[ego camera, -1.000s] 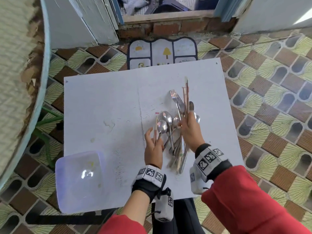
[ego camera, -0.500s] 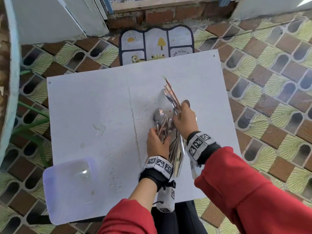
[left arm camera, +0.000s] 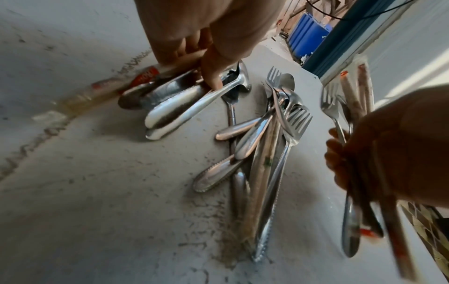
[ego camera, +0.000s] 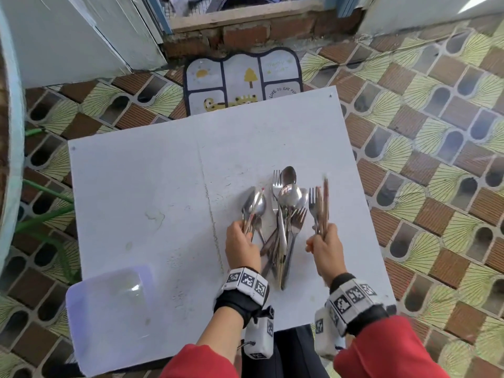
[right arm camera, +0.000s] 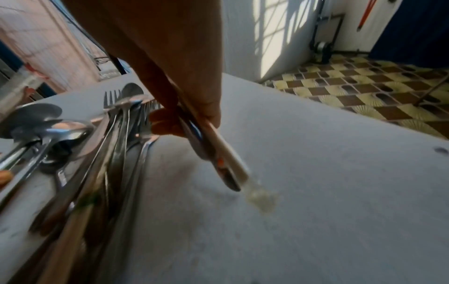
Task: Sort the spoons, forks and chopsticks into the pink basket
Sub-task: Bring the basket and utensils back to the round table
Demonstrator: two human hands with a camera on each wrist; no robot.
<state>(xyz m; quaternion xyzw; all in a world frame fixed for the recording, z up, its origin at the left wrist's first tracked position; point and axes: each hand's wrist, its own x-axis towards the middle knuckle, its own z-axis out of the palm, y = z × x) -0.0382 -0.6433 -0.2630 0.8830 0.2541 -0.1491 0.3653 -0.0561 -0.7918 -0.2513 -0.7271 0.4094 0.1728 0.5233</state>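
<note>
A pile of steel forks and spoons (ego camera: 285,225) (left arm camera: 267,146) lies on the white table (ego camera: 150,186), right of its middle. My left hand (ego camera: 241,241) (left arm camera: 206,63) grips a bunch of spoons (ego camera: 255,204) (left arm camera: 184,101) with a wrapped pair of chopsticks, left of the pile. My right hand (ego camera: 326,246) (right arm camera: 184,119) holds a fork (ego camera: 313,203) and wrapped chopsticks (ego camera: 325,205) (right arm camera: 226,153) upright, right of the pile. The basket (ego camera: 109,317) at the table's near left corner looks pale lilac and holds nothing.
A small printed mat (ego camera: 242,80) lies on the tiled floor beyond the table's far edge. A brick step and white door panels stand behind it. A green hose (ego camera: 43,222) runs along the floor on the left. Bare table surface spreads left of the cutlery.
My hands have pulled apart from one joined bundle: the left one carried spoons to the left, the right one carried a fork and chopsticks to the right, and a pile now lies between them.
</note>
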